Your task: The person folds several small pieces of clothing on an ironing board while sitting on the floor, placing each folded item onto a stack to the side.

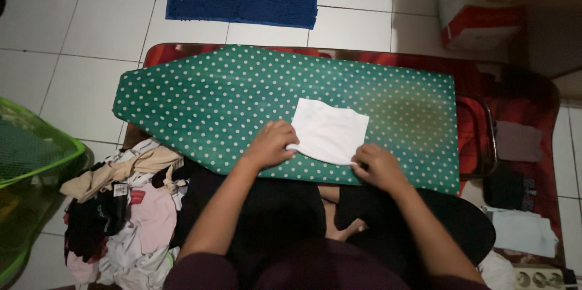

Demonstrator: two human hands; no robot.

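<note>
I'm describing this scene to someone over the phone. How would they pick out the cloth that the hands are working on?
Find the green ironing board with white polka dots lying low across the tiled floor. Near its front edge, right of centre, lies a small folded white cloth, pinched by the left hand and the right hand. It is the only plain white thing on the board, unlike the mixed clothes heaped on the floor.

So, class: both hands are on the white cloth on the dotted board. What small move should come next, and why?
Probably fold the near edge away from the body. The left hand and right hand each pinch a near corner of the white cloth, which lies flat and already partly folded on the green board, so lifting that edge over seems the natural step.
</note>
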